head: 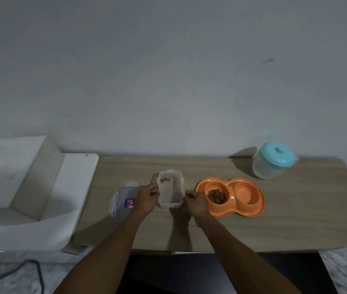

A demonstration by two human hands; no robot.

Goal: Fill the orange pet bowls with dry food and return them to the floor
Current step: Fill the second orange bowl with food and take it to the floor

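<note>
An orange double pet bowl (253, 209) sits on the wooden table (285, 219). Its left well holds a heap of brown dry food (216, 195); its right well is bare. Left of it stands a clear plastic food container (170, 189), open-topped, with a few brown pieces at its far end. My left hand (147, 198) grips the container's left side and my right hand (195, 201) grips its right side, just beside the bowl's left rim. The container's clear lid (121, 203), with a blue sticker, lies on the table under my left wrist.
A clear jar with a turquoise lid (274, 160) stands at the table's back right. A white appliance (19, 187) abuts the table's left end. A grey cable (36, 272) runs over the tiled floor at lower left. A plain wall is behind.
</note>
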